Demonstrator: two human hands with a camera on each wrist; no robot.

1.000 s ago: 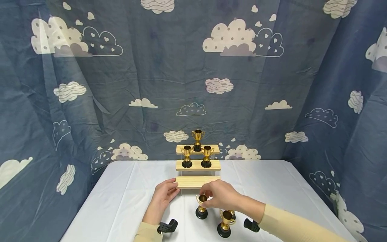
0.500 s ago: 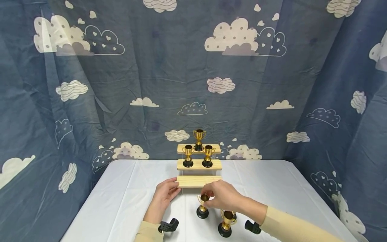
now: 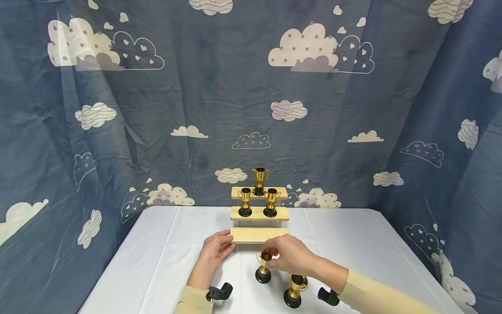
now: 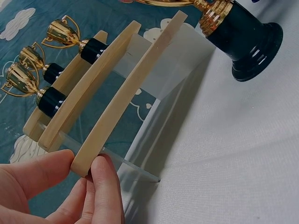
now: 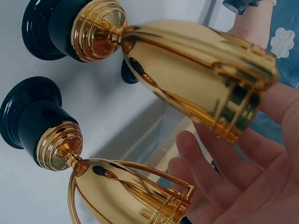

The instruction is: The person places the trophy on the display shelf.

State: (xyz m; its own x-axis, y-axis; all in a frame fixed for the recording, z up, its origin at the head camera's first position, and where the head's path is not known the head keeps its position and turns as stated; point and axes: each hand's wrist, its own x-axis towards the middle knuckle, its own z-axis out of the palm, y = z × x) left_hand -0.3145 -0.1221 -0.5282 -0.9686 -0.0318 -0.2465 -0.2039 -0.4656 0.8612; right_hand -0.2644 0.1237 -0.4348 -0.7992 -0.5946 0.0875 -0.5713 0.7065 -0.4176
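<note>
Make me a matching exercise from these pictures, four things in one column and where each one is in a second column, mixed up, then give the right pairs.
Things:
1. Left hand
2. Right hand
3. Lone gold trophy cup with black base
4. Pair of gold trophy cups with black bases

Places:
A. on the middle wooden step of the stand
B. holding the left end of the lowest wooden step
C. on the top wooden step
D. on the rim of a gold trophy cup standing on the white tablecloth

Pairs: 1-B, 2-D, 3-C, 4-A
</note>
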